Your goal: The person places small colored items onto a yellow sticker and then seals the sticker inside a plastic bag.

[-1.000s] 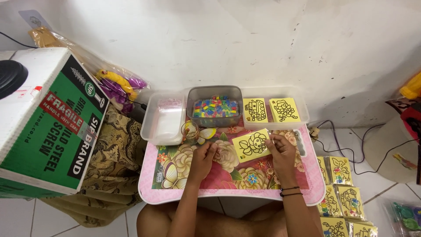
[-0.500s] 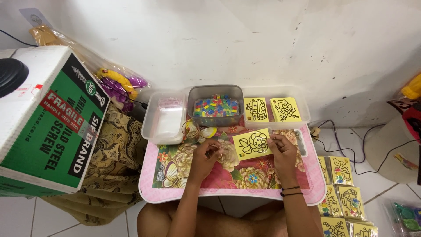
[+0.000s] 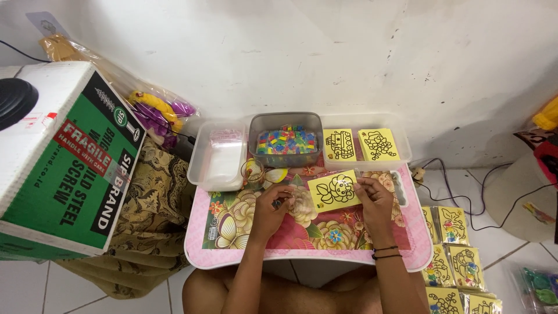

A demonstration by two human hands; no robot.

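A: Where is your yellow picture card (image 3: pixel 334 190) right now?

B: It lies flat on the flowery desk (image 3: pixel 232 229), right in front of you, between your two hands. It has a black outline drawing on it.

A: What is your right hand (image 3: pixel 375 200) doing?

B: Your fingers (image 3: pixel 359 187) are pinched on the right edge of the card, so they are nearly closed and holding it down.

A: And your left hand (image 3: pixel 273 209)?

B: It is curled up just left of the card. Your fingers look closed on something tiny, but I cannot tell what it is.

A: So what step is this?

B: I think you are getting the card ready and steady, so you can work on the drawing.

A: What does the next move need?

B: Keep the card still with your right hand. Move your left hand gently, because the small thing could slip. The grey tub of coloured bits (image 3: pixel 286 139) is just behind the card, close enough to reach. Two more yellow cards (image 3: pixel 359 144) sit in the clear tray (image 3: pixel 404 152) beside it.
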